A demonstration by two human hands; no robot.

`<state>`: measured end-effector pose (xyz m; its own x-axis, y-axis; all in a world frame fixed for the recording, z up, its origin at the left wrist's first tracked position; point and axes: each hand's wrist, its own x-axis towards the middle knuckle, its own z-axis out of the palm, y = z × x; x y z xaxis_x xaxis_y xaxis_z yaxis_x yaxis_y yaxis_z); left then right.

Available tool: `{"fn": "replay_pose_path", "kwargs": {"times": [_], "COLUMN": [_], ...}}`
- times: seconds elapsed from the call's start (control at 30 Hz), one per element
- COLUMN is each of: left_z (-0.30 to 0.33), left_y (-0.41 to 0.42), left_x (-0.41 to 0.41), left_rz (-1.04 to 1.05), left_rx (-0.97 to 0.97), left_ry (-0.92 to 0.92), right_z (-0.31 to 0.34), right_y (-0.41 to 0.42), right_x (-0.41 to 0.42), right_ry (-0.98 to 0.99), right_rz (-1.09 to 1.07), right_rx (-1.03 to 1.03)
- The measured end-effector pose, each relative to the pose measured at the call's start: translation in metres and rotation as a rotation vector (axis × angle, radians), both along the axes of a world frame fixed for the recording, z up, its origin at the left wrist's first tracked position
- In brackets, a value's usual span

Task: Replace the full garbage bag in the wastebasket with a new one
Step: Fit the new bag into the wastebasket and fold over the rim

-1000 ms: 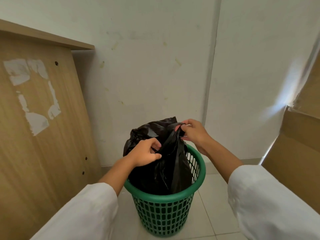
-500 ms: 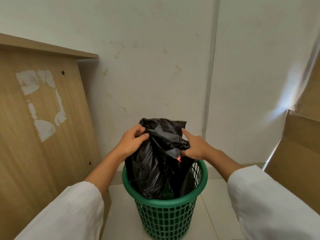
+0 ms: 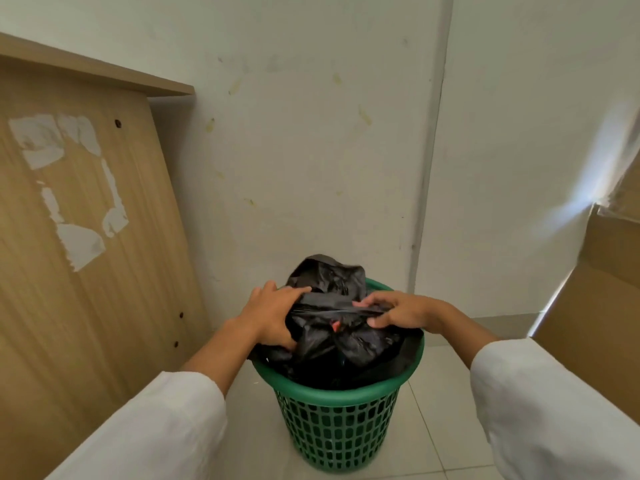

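Note:
A green plastic wastebasket (image 3: 337, 431) with a slotted wall stands on the tiled floor in front of me. A black garbage bag (image 3: 332, 337) bulges out of its top, crumpled, with a flap sticking up at the back. My left hand (image 3: 273, 315) grips the bag's left side, fingers and thumb around the plastic. My right hand (image 3: 394, 311) pinches a taut band of the bag on the right side. A small pink scrap shows between the folds.
A wooden desk side panel (image 3: 86, 237) with torn sticker remains stands close on the left. Cardboard boxes (image 3: 599, 296) lean at the right. A white wall (image 3: 311, 150) rises right behind the basket, and pale floor tiles (image 3: 436, 410) lie around it.
The raised bag top has been brought down toward the basket rim. Both hands moved lower and now hold the plastic stretched between them across the bag's top.

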<state>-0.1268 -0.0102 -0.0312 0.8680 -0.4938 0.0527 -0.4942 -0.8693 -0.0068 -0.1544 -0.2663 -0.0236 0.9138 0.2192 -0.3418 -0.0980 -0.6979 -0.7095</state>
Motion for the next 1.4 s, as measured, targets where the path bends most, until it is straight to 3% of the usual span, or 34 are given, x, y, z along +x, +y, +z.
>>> {"fn": "replay_pose_path", "kwargs": {"times": [0.13,0.27,0.3,0.37,0.43,0.47,0.57,0.6,0.67,0.7,0.77,0.9,1.03,1.13,1.27,1.4], "left_z": [-0.011,-0.019,-0.022,-0.022,-0.023,-0.027,-0.041,-0.043,-0.041,-0.04,-0.035,-0.03,-0.036,-0.045,-0.053,-0.058], "left_y": [-0.001,-0.005,-0.006,-0.01,-0.015,-0.018,-0.023,-0.024,-0.023,-0.022,-0.02,-0.02,-0.031,-0.032,-0.026,-0.027], "left_x": [0.006,0.02,0.024,0.037,0.05,0.058,0.076,0.081,0.095,0.103,0.116,0.141,0.157,0.159,0.166,0.174], "left_rz": [0.013,0.055,0.07,0.193,0.25,0.213,0.091,0.085,0.139,0.164,0.192,0.195,0.137,0.102,0.161,0.311], "left_rx": [0.118,0.194,0.101,-0.278,-0.488,-0.43,-0.317,-0.394,-0.742,-0.903,-1.007,-0.796,-0.382,-0.209,-0.108,-0.236], "left_ry": [-0.071,0.102,0.154,0.249,0.217,0.163,0.228,0.285,0.319,0.288,0.155,-0.061,-0.024,0.032,0.119,0.263], "right_z": [-0.004,-0.017,-0.019,-0.021,-0.031,-0.037,-0.049,-0.05,-0.045,-0.042,-0.043,-0.05,-0.051,-0.058,-0.068,-0.071], "right_y": [0.003,0.019,0.022,0.024,0.02,0.02,0.025,0.022,0.015,0.01,-0.001,-0.01,-0.012,-0.01,-0.008,-0.007], "right_x": [0.002,0.014,0.018,0.029,0.046,0.051,0.065,0.076,0.1,0.111,0.125,0.14,0.159,0.166,0.173,0.176], "right_ry": [0.148,0.206,0.206,0.209,0.157,0.178,0.502,0.443,-0.002,-0.195,-0.409,-0.501,-0.489,-0.476,-0.438,-0.382], "right_rz": [-0.047,-0.027,-0.004,-0.027,-0.061,-0.05,0.056,0.078,0.037,-0.031,-0.127,0.009,-0.001,-0.034,-0.064,-0.026], "right_rx": [-0.133,-0.295,-0.3,-0.211,-0.194,-0.241,-0.287,-0.315,-0.411,-0.414,-0.306,-0.043,-0.017,-0.094,-0.185,-0.35]}}
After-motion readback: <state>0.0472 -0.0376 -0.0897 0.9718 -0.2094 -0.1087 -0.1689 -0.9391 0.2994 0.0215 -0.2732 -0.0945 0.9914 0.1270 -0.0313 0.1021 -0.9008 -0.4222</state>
